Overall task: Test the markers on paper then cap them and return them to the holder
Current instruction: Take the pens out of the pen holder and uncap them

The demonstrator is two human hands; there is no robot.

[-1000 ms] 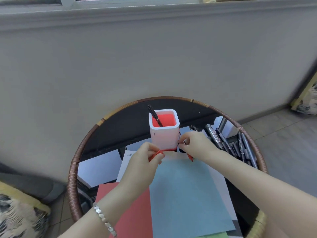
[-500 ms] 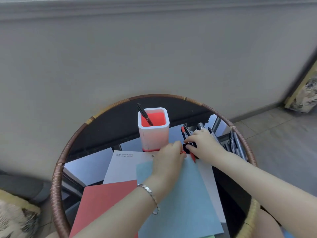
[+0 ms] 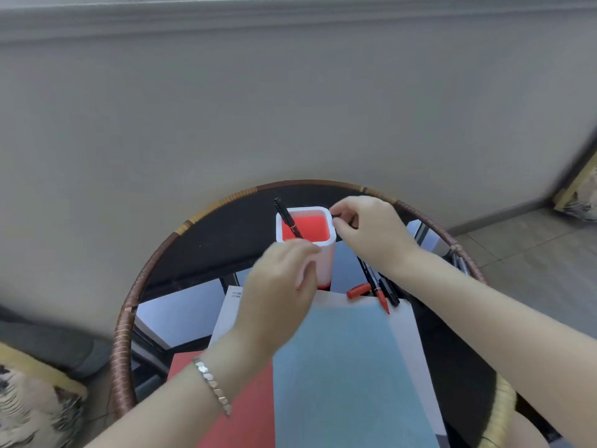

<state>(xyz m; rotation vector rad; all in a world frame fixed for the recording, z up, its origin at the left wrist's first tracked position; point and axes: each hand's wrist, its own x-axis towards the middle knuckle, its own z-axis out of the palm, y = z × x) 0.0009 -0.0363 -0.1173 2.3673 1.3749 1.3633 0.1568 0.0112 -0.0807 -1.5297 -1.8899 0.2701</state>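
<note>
- The holder (image 3: 305, 240) stands at 12 o'clock on the round surface (image 3: 206, 250), with 1 black marker (image 3: 288, 218) leaning toward 11 o'clock inside.
- The right hand (image 3: 371, 232) hovers at the holder's right rim, fingers pinched on something thin and dark; what it is cannot be told.
- The left hand (image 3: 279, 286), blurred, is curled against the holder's near wall; its grip cannot be told.
- The red marker (image 3: 378, 291) and its loose cap (image 3: 358, 290) lie at 5 o'clock of the right hand, nearer to it, the marker's long axis running 11 to 5 on the paper (image 3: 342, 367).
</note>
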